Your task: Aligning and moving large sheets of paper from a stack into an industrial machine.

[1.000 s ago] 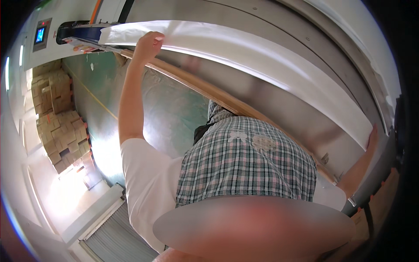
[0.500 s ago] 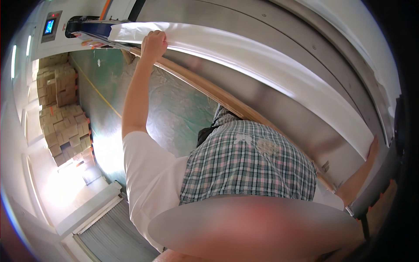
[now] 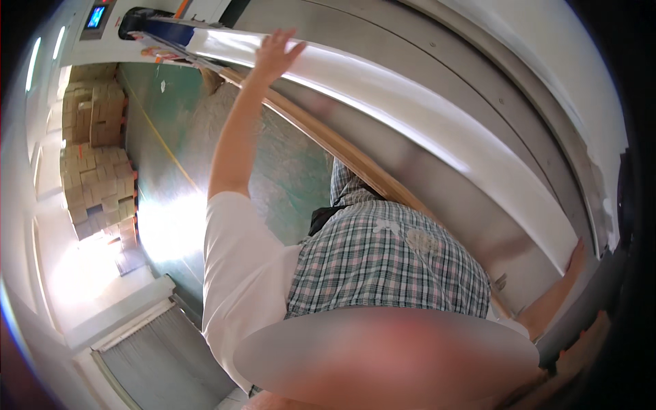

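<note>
A long, glossy white strip of sheet material (image 3: pixel 383 92) stretches across the metal machine bed in front of me, from far left to near right. My left hand (image 3: pixel 277 55) is at its far-left part, fingers spread and lifted, with nothing gripped. At the strip's right end, my right hand (image 3: pixel 576 260) touches or lies against its edge. The right fingers are small and foreshortened there, so their grip is unclear. A brown wooden-looking rail (image 3: pixel 335 140) runs between my body and the bed.
Metal panels (image 3: pixel 437 51) rise behind the strip. At the far left is a lit control screen (image 3: pixel 96 17) beside a dark slot (image 3: pixel 133 26). Stacked cardboard boxes (image 3: pixel 99 174) stand left on the green floor (image 3: pixel 160 130). A grey ribbed panel (image 3: pixel 160 359) is at lower left.
My left hand has opened from a closed pinch on the strip and moved slightly right and up. My right hand stays at the strip's right end. The view has shifted slightly.
</note>
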Demonstrator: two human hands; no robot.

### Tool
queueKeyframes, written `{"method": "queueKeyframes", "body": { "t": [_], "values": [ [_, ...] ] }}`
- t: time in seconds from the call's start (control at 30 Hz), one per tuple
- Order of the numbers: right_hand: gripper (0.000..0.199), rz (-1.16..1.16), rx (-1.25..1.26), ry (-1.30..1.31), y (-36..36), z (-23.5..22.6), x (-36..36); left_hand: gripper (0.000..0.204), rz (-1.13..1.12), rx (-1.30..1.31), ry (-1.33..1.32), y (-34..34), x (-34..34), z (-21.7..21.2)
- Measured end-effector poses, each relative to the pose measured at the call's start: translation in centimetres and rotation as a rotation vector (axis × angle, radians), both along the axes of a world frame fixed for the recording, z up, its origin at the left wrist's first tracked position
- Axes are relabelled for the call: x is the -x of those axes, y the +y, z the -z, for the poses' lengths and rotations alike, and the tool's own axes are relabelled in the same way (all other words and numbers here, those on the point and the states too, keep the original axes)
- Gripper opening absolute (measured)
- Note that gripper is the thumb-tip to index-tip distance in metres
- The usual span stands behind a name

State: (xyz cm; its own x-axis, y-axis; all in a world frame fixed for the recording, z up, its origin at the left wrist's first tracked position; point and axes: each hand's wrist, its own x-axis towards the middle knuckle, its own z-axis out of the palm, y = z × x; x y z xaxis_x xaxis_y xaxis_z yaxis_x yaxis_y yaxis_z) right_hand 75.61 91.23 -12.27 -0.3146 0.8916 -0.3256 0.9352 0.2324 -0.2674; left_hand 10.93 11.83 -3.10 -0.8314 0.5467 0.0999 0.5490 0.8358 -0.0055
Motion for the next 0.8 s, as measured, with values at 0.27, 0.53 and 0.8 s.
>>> {"method": "queueKeyframes", "body": {
  "t": [0.27,0.53,0.8],
  "values": [
    [0.058,0.155,0.332,0.363,0.7,-0.4,-6.0,0.062,-0.205,0.070,-0.226,3.1,-2.3,-0.5],
    [0.057,-0.271,0.785,0.514,-18.2,-8.3,4.2,0.053,-0.082,-0.296,0.141,-1.6,-6.9,-0.6],
    [0.062,-0.592,0.869,0.241,-31.0,-11.1,17.9,0.042,0.015,-0.421,0.177,-1.1,-10.7,-0.6]
  ]
}}
